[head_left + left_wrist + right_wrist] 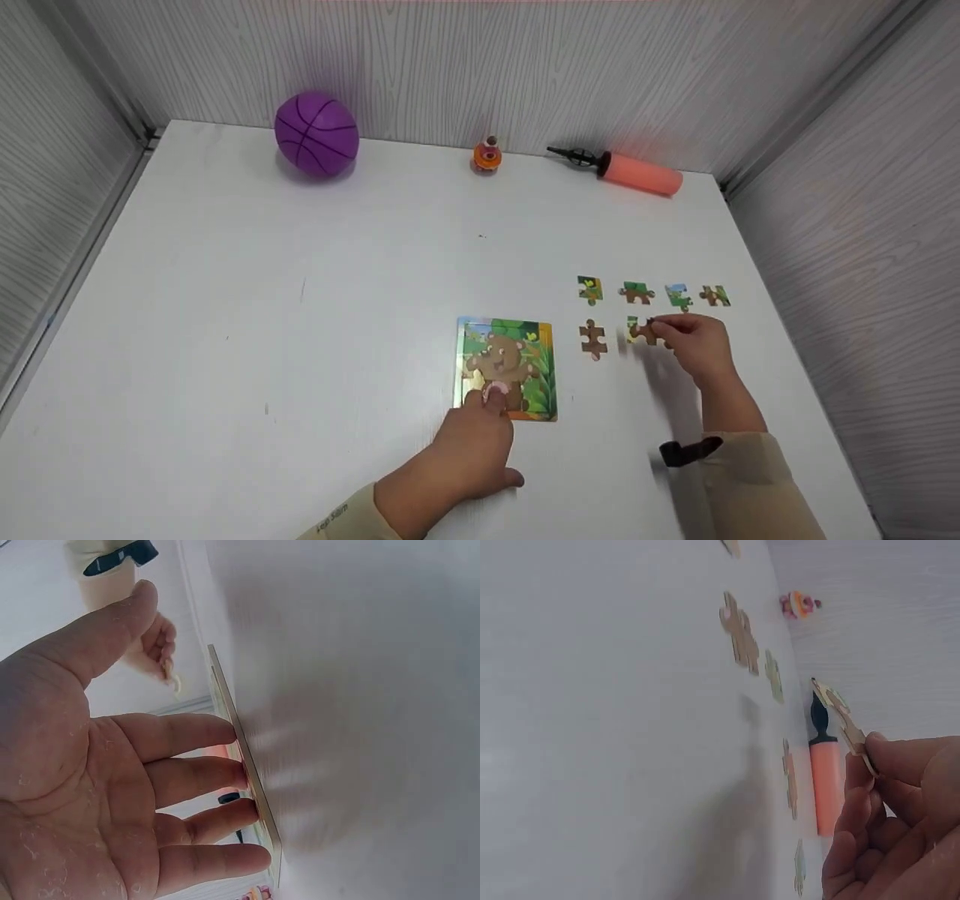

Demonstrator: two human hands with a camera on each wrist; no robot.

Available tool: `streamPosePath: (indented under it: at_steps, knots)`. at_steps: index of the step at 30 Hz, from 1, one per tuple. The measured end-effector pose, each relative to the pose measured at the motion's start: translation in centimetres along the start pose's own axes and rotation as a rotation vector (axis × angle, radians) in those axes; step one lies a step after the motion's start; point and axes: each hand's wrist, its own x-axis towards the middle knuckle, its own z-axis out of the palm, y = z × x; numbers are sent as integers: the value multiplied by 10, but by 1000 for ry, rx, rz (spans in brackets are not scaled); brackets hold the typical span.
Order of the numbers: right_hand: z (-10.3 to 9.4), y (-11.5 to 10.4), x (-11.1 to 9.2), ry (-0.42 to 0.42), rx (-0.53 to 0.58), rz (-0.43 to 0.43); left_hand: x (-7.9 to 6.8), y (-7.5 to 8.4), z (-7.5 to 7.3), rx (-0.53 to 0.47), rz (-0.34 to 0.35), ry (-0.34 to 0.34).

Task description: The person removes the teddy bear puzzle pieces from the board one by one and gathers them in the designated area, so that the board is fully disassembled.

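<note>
Your right hand (697, 349) has thumb and fingertip closed on one end of a puzzle piece (640, 331), clear of the surface (360, 247). The free end juts left of those fingers, so its longer axis runs toward the side where the puzzle board (546, 352) lies. That board is left of your right fingers and slightly nearer you, well apart, with a brown piece (592, 340) between. Your left hand (476, 442) is nearer: its fingers, outstretched and gripping nothing, touch the board's near side.
</note>
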Motion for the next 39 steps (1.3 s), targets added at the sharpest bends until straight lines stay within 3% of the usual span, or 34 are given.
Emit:
streamPosePath:
  at_steps: [7,16,27,39]
  knots:
    - [-6,11,13,-64,-116,74,0,0,1,7,-10,-11]
    - [2,13,14,-61,-184,122,1,1,1,17,-6,-16]
    - [16,7,-2,-74,-388,6,0,1,1,7,-12,-12]
    - [21,6,-8,-80,-391,26,1,1,2,21,-15,-24]
